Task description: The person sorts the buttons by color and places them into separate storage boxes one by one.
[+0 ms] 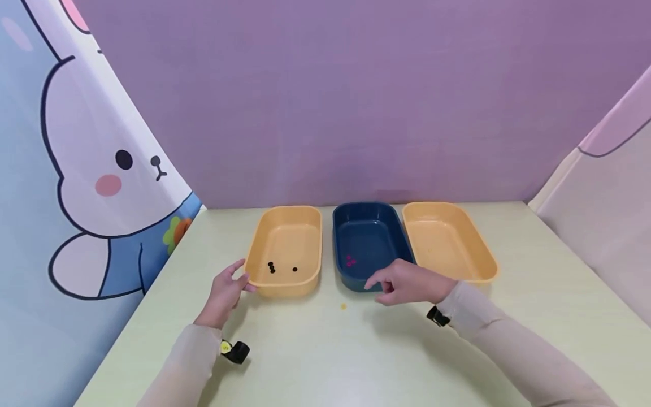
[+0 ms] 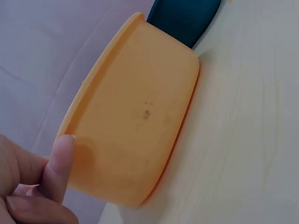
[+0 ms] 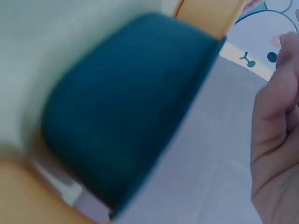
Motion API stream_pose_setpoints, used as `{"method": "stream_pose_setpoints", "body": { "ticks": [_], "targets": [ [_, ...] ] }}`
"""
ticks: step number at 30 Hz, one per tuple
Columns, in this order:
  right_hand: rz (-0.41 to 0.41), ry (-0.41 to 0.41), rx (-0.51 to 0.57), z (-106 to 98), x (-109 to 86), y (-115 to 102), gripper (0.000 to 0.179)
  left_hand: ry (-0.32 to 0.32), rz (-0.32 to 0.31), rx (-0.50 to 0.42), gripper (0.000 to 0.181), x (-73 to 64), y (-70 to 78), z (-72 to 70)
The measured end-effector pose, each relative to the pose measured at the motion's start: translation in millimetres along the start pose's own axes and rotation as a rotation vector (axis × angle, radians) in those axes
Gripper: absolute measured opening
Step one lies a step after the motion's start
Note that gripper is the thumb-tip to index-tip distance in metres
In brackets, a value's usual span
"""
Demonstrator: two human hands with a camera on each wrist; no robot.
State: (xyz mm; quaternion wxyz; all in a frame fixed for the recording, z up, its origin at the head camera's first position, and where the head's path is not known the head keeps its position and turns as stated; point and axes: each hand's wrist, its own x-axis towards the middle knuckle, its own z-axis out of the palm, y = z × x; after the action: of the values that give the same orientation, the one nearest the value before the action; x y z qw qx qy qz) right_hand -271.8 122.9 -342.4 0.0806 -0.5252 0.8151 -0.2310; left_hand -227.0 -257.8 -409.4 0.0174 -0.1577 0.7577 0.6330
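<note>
My left hand [image 1: 227, 292] is at the front left corner of a yellow-orange plastic tray [image 1: 287, 290]; its thumb [image 2: 60, 163] rests on the outer wall and the fingers are at the rim. Several small black pieces [image 1: 272, 268] lie inside that tray. Over the front right corner of a dark blue tray [image 1: 352, 282] is my right hand [image 1: 407, 282], fingers loosely bent, thumb and forefinger apart with nothing visible between them. Small pink pieces [image 1: 349, 262] sit in the blue tray. A tiny yellow piece [image 1: 343, 306] lies on the table in front.
A second yellow-orange tray [image 1: 447, 243] stands at the right, partly behind my right arm. The pale table [image 1: 305, 356] ends at a purple backdrop [image 1: 325, 102]. A rabbit-print cloth [image 1: 86, 141] hangs at the left.
</note>
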Motion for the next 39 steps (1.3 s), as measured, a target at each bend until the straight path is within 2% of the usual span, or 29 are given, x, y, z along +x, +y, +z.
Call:
{"method": "stream_pose_setpoints", "body": {
  "ticks": [2,5,7,12,15,18,20,23,28,33,36,39],
  "targets": [
    [0.015,-0.012,0.041,6,0.8,2,0.022,0.009,0.018,-0.002,0.054,-0.3,0.0,0.5],
    [0.042,-0.019,0.036,14,2.5,5,0.021,0.024,0.035,-0.009,0.054,-0.7,0.5,1.9],
    [0.058,-0.021,0.016,19,4.1,7,0.02,0.029,0.039,-0.018,0.053,-1.1,0.2,3.1],
    [0.064,-0.032,-0.045,30,9.7,8,0.018,0.021,0.0,-0.053,0.053,-1.7,0.1,5.7],
    [0.079,-0.035,-0.131,37,14.2,6,0.017,0.018,-0.012,-0.068,0.053,-1.3,-0.4,5.8],
    [0.153,-0.018,-0.23,44,20.5,2,0.016,0.024,-0.009,-0.065,0.052,-0.3,-0.5,4.6],
    [0.228,-0.004,-0.26,48,25.5,-2,0.015,0.026,-0.01,-0.061,0.052,-0.3,0.3,3.6],
    [0.336,0.002,-0.226,53,32.2,-8,0.013,0.017,-0.014,-0.066,0.052,0.0,1.6,2.2],
    [0.427,-0.03,-0.129,55,40.2,-16,0.017,-0.017,-0.015,-0.091,0.054,0.2,2.0,1.4],
    [0.419,-0.058,-0.126,59,44.2,-21,0.017,-0.042,-0.015,-0.108,0.054,-1.7,0.4,2.4],
    [0.393,-0.07,-0.14,62,48.5,-21,0.018,-0.03,-0.02,-0.112,0.053,-3.0,1.2,1.5],
    [0.404,-0.071,-0.15,65,54.5,-20,0.019,-0.027,-0.021,-0.133,0.053,-1.0,1.5,0.0]
  ]
}}
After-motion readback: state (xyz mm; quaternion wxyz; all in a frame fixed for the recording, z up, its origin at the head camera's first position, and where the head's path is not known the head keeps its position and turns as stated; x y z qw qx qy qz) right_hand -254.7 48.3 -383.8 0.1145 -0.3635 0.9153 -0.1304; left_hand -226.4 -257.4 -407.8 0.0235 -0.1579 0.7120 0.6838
